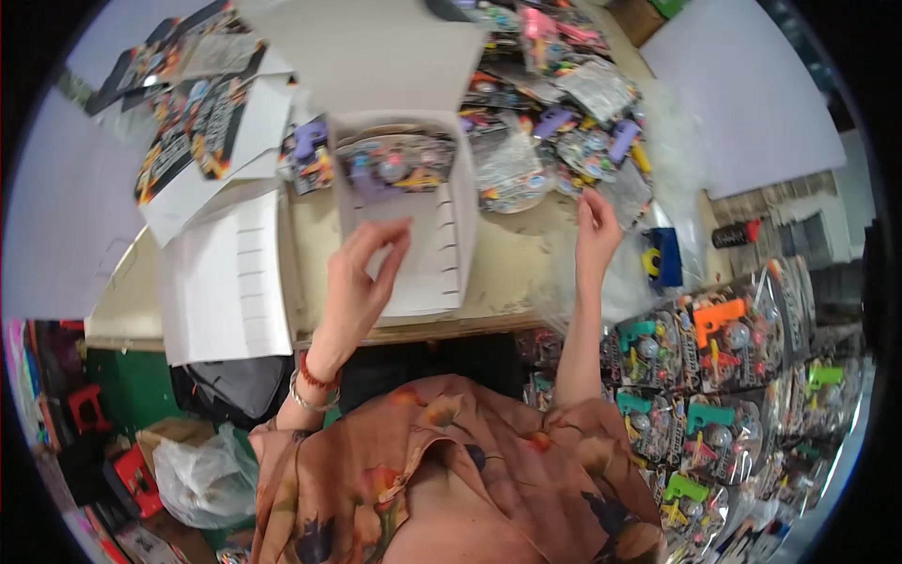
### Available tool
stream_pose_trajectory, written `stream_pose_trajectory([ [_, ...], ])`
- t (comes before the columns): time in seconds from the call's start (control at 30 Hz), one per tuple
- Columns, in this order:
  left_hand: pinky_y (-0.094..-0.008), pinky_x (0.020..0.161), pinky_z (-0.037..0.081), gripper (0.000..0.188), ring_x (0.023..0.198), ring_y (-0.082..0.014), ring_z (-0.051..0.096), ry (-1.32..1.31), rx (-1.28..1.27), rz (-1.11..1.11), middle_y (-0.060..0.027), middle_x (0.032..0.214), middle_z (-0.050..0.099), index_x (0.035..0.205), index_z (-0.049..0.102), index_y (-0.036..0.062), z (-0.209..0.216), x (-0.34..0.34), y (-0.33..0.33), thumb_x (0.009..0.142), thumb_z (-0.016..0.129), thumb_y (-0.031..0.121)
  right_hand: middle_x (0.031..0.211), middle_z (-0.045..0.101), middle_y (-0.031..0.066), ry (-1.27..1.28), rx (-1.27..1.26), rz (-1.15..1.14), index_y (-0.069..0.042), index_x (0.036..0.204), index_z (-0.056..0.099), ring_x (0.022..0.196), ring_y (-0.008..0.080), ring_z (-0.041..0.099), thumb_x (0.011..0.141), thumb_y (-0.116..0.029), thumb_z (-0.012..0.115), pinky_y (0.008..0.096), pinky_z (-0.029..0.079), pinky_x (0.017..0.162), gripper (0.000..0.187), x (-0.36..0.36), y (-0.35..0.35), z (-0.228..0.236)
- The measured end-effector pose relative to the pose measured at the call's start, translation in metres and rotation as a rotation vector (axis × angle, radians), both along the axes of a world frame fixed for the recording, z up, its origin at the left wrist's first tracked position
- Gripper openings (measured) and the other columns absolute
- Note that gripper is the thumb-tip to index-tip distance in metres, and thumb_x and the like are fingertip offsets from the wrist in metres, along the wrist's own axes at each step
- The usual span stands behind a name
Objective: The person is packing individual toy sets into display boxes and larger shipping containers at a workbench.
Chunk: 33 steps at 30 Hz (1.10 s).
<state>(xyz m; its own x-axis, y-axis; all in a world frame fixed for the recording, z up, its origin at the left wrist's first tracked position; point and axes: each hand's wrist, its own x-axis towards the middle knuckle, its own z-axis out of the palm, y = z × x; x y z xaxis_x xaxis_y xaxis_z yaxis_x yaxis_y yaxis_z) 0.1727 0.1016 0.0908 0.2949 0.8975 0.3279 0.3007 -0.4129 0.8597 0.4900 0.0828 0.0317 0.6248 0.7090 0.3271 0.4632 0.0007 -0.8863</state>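
An open white box [406, 249] stands on the table before me, its lid flap [385, 66] raised at the far side. Carded toy packs in clear plastic [395, 167] fill the box's far end, one showing a purple part. Over the box's near left part hovers my left hand [362, 268], thumb apart from its curved fingers, holding nothing. My right hand [598, 228] is raised at the near edge of a heap of toy-gun blister packs [564, 141]. Its fingers are pressed together, and anything between them is too small to make out.
Printed cards [202, 113] lie stacked at the far left, above a flat white carton [225, 277]. A blue tape dispenser [665, 257] sits near the table's right edge. Blister-packed toy guns [723, 324] stand in rows lower right. A plastic bag [205, 477] is lower left.
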Motion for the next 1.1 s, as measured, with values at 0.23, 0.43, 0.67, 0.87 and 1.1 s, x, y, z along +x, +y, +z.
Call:
stream_pose_trajectory([
  [0.23, -0.0301, 0.073, 0.05, 0.027, 0.085, -0.0245, 0.063, -0.103, -0.377, -0.531, -0.014, 0.096, 0.062, 0.111, 0.057, 0.0006, -0.023, 0.069, -0.043, 0.084, 0.06, 0.005, 0.118, 0.048, 0.0194, -0.134, -0.109, -0.331, 0.003, 0.128, 0.039, 0.093, 0.0252, 0.056, 0.08, -0.025, 0.067, 0.0348, 0.046, 0.082, 0.063, 0.104, 0.033, -0.026],
  [0.43, -0.0304, 0.07, 0.052, 0.039, 0.089, -0.02, 0.061, -0.113, -0.378, -0.552, -0.0117, 0.108, 0.056, 0.122, 0.049, 0.0047, -0.05, 0.145, -0.034, 0.086, 0.061, 0.014, 0.118, 0.049, 0.0219, -0.011, -0.179, -0.392, 0.004, 0.128, 0.036, 0.105, 0.0297, 0.052, 0.077, -0.031, 0.071, 0.0362, 0.041, 0.09, 0.071, 0.13, 0.064, -0.038],
  [0.67, -0.0289, 0.077, 0.049, 0.047, 0.094, -0.0172, 0.059, -0.216, -0.602, -0.603, -0.009, 0.114, 0.055, 0.13, 0.044, 0.0062, -0.058, 0.205, -0.004, 0.088, 0.06, 0.023, 0.122, 0.046, 0.03, -0.419, -0.02, -0.292, 0.009, 0.127, 0.036, 0.115, 0.0424, 0.043, 0.075, -0.03, 0.069, 0.0434, 0.033, 0.101, 0.073, 0.126, 0.1, 0.04],
  [0.87, -0.0303, 0.079, 0.049, 0.051, 0.089, -0.0192, 0.06, -0.648, -1.165, -0.468, -0.0122, 0.109, 0.055, 0.124, 0.043, -0.0049, -0.077, 0.276, 0.019, 0.088, 0.06, 0.028, 0.122, 0.047, 0.0321, -0.085, -0.284, -0.365, 0.016, 0.124, 0.034, 0.114, 0.0385, 0.049, 0.065, -0.031, 0.077, 0.0372, 0.039, 0.096, 0.087, 0.156, 0.172, 0.021],
  [1.1, -0.0336, 0.081, 0.05, 0.039, 0.094, -0.0252, 0.055, -1.105, -1.451, -0.192, -0.0152, 0.105, 0.054, 0.113, 0.049, 0.0002, -0.111, 0.366, 0.094, 0.088, 0.06, 0.028, 0.08, 0.061, 0.0052, 0.58, 0.03, 0.025, 0.001, 0.096, 0.059, 0.064, 0.0136, 0.057, 0.075, -0.001, 0.065, 0.0261, 0.044, 0.053, 0.021, 0.195, 0.16, 0.019],
])
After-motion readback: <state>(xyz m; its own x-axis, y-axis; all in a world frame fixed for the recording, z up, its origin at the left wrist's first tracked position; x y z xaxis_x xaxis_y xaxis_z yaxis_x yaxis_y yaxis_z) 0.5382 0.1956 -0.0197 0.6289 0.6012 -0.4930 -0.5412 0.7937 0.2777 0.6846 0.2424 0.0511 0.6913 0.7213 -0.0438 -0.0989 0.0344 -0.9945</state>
